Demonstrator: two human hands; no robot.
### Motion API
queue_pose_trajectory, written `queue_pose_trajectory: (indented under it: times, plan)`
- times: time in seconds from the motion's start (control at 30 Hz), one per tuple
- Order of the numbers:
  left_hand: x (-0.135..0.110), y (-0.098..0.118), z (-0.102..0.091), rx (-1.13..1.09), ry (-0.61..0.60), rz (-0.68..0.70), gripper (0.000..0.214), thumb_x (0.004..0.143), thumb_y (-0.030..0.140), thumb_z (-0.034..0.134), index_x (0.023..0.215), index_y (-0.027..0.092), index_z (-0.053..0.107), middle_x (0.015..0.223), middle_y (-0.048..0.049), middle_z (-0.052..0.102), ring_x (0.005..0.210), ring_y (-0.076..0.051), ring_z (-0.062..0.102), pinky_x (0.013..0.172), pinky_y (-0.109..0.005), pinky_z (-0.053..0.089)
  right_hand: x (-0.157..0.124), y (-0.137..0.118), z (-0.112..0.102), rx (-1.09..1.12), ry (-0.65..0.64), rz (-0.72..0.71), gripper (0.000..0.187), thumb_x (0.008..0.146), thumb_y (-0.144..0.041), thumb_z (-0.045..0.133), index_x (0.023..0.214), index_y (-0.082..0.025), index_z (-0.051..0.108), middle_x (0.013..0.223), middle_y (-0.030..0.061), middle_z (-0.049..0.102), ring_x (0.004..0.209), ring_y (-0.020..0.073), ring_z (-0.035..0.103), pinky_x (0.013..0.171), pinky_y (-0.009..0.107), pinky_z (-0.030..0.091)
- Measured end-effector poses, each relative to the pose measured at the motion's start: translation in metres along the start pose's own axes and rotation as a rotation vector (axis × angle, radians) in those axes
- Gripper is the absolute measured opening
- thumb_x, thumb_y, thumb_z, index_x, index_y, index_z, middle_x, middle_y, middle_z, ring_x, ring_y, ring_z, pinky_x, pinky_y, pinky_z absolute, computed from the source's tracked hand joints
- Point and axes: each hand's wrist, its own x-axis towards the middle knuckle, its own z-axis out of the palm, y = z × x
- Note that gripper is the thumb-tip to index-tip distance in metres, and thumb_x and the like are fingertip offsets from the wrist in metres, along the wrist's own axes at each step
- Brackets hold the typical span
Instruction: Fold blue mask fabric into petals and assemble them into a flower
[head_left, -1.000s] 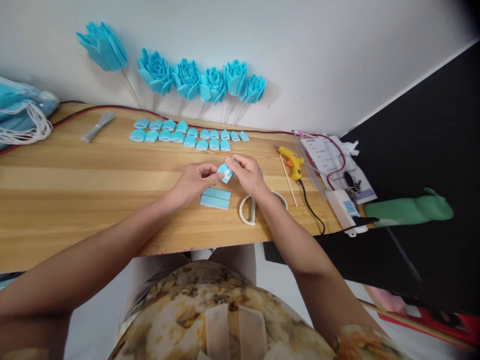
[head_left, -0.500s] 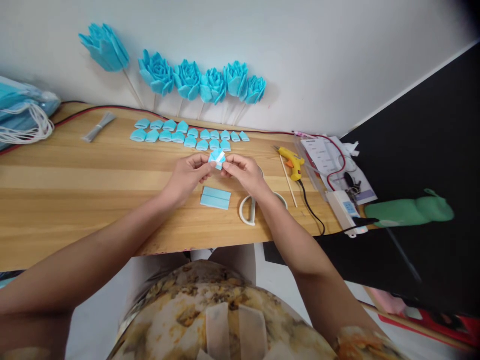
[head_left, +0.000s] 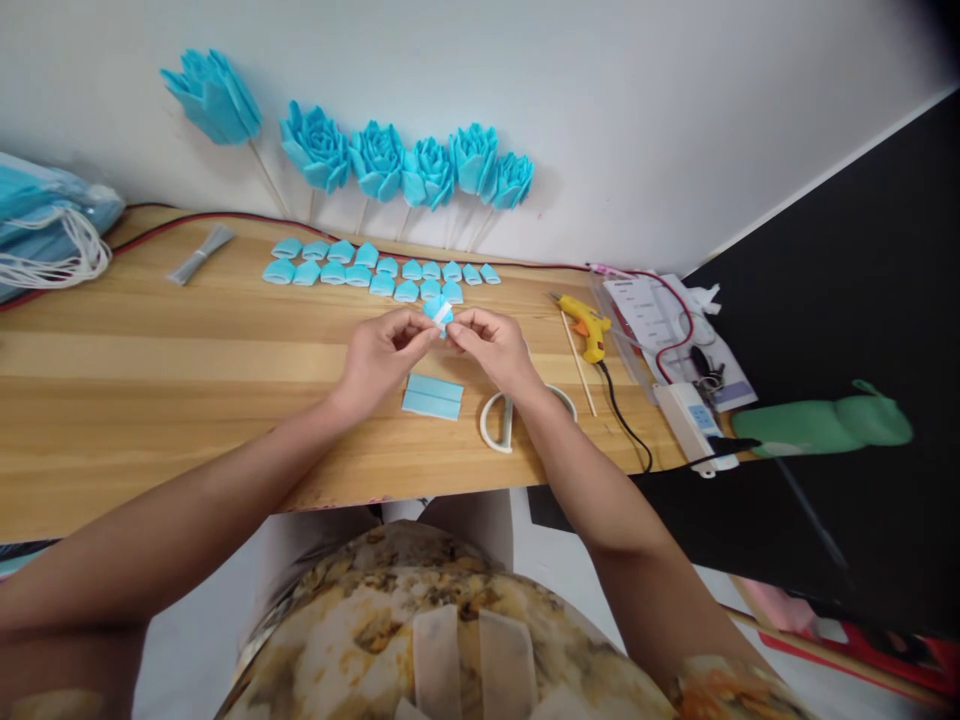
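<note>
Between my two hands is a small folded blue petal piece [head_left: 437,309] with a white strip across it. My left hand [head_left: 382,358] pinches its lower left side, and my right hand [head_left: 495,346] pinches the right side. The fingertips partly cover the piece. Just beyond it, folded blue petals [head_left: 360,274] lie in two rows on the wooden table [head_left: 187,400]. A flat blue rectangle [head_left: 433,397] rests nearer to me, below the hands. White-handled scissors [head_left: 496,422] lie beneath my right forearm, which hides much of them.
Blue flowers on sticks [head_left: 377,160] stand along the wall. To the right lie a yellow glue gun [head_left: 586,325], a thin stick [head_left: 578,365], a power strip [head_left: 691,425], papers and a green bottle [head_left: 821,427]. A bag with white cords [head_left: 56,235] and a bundle of ties [head_left: 199,254] are left.
My left thumb and fingers have shifted slightly right along the petal's lower edge, covering more of it. My right hand stays almost in place.
</note>
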Motion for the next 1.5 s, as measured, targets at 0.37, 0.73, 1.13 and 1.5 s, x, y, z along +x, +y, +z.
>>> queue_pose_trajectory:
  times: [0.37,0.73,1.13,1.5]
  plan:
    - [0.002,-0.006,-0.001,0.126,-0.004,-0.030,0.011,0.081,0.028,0.066,0.079,0.018,0.070,0.074,-0.0014,0.069,0.067,-0.013,0.059,0.062,-0.025,0.045,-0.002,-0.002,-0.001,-0.070,-0.038,-0.037,0.023,0.086,-0.041,0.064,0.078,-0.019,0.068,0.074,-0.0006,0.069,0.066,0.0104,0.058,0.066,0.024,0.046]
    - [0.001,-0.012,0.002,0.128,-0.025,-0.041,0.014,0.080,0.032,0.066,0.079,0.018,0.069,0.073,-0.0015,0.070,0.065,-0.013,0.059,0.061,-0.026,0.044,-0.007,-0.010,0.005,-0.375,0.063,-0.198,0.014,0.085,-0.029,0.061,0.077,-0.019,0.068,0.072,-0.0004,0.071,0.063,0.0113,0.060,0.064,0.024,0.045]
    - [0.000,-0.010,0.003,0.128,-0.027,-0.073,0.008,0.077,0.026,0.063,0.074,0.019,0.066,0.066,0.0007,0.063,0.061,-0.013,0.053,0.058,-0.025,0.040,-0.009,-0.011,0.007,-0.496,0.054,-0.239,0.013,0.084,-0.025,0.060,0.073,-0.022,0.064,0.072,0.0002,0.069,0.066,0.0138,0.059,0.067,0.027,0.045]
    - [-0.001,-0.006,0.002,0.152,-0.043,-0.067,0.012,0.078,0.024,0.059,0.075,0.017,0.068,0.069,0.0000,0.065,0.060,-0.012,0.051,0.057,-0.025,0.039,-0.008,-0.011,0.007,-0.466,0.058,-0.258,0.012,0.083,-0.022,0.060,0.072,-0.021,0.063,0.070,-0.0010,0.067,0.064,0.0126,0.056,0.066,0.026,0.044]
